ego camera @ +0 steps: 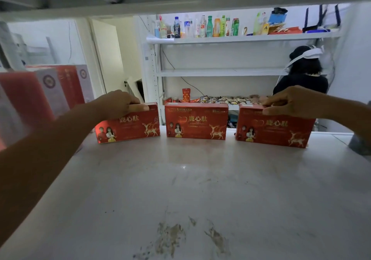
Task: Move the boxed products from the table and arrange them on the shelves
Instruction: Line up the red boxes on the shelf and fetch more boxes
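Three red boxes with gold deer print stand upright in a row at the far edge of a white shelf board (pixel 180 179). My left hand (pixel 120 104) grips the top edge of the left red box (pixel 130 129). My right hand (pixel 289 103) grips the top edge of the right red box (pixel 275 129). The middle red box (pixel 196 123) stands free between them, touched by neither hand.
Taller red and white boxes (pixel 50 91) stand at the shelf's left end. The upper shelf's underside (pixel 180 0) hangs close overhead. Beyond, a white rack (pixel 241 37) holds bottles and snack packets, and a person (pixel 301 74) with a headset stands by it.
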